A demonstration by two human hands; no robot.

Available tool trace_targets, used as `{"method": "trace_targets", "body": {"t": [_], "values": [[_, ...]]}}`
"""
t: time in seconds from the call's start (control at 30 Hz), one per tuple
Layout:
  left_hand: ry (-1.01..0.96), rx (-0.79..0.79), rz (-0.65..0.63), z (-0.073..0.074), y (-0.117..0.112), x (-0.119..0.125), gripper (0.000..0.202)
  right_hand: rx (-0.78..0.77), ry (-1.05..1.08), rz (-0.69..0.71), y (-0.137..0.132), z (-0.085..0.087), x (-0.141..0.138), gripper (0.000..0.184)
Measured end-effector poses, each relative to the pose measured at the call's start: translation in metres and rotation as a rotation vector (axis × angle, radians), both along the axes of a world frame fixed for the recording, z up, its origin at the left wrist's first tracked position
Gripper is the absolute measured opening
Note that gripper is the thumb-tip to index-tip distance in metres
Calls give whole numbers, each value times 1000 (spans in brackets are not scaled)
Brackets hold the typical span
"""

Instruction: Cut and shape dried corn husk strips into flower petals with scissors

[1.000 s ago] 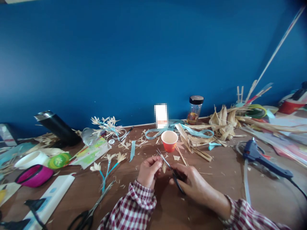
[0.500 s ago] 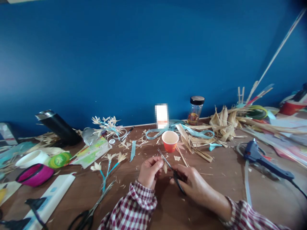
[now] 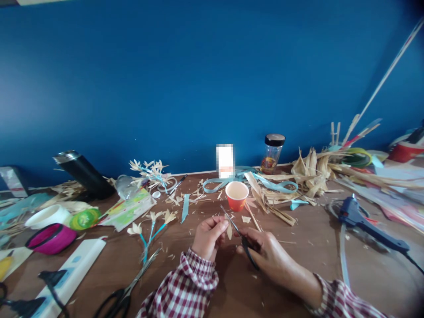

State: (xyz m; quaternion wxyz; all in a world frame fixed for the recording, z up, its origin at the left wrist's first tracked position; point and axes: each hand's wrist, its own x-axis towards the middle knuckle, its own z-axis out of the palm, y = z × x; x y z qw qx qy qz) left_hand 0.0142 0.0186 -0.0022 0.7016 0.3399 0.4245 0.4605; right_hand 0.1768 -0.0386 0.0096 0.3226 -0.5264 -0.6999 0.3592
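Note:
My left hand [image 3: 209,236] pinches a small pale piece of corn husk [image 3: 229,231] between thumb and fingertips. In my right hand [image 3: 270,251] is a pair of black-handled scissors [image 3: 246,242], its blades pointing away from me and lying right beside the husk piece. Just beyond both hands stands a red paper cup [image 3: 236,201] with a white inside. To the left lie flowers made of pale husk [image 3: 169,217] on blue-wrapped stems [image 3: 145,247]. A second pair of scissors [image 3: 124,293] rests nearer to me.
A blue glue gun [image 3: 371,225] lies at right, near a heap of dried husks [image 3: 311,170]. Light blue ribbon [image 3: 281,185] and a lidded jar [image 3: 273,154] are at the back. At left are a power strip [image 3: 77,265], a magenta roll [image 3: 51,239] and a black flask [image 3: 84,174].
The whole view has shifted slightly. My left hand still holds the husk piece, and the scissors in my right hand stay close beside it.

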Motion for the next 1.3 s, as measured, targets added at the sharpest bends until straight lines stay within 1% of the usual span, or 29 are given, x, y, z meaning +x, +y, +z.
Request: {"method": "trace_targets", "body": {"t": [0.43,0.67,0.8,0.87,0.97,1.07,1.13,1.2,1.3], "values": [[-5,22,-3,0,0,0,30,1,-1,3,2,2,1,18],[3,16,-19,0,1,-1,32,4,34,13,0,1,1,19],[12,1,13,1,2,-1,34,12,78,-24,0,1,1,22],[14,2,7,2,2,-1,34,5,98,-53,1,3,1,23],[6,10,10,2,2,-1,33,-31,133,-47,2,4,0,21],[-2,0,18,2,2,0,34,-55,186,-34,3,1,-1,16],[-3,-14,10,3,1,0,35,-49,252,-57,3,-3,-1,17],[0,-27,-1,3,-1,3,35,-54,370,-93,3,-7,-3,24],[3,-2,-37,2,-6,8,35,-99,578,-136,5,-9,-5,38]]}}
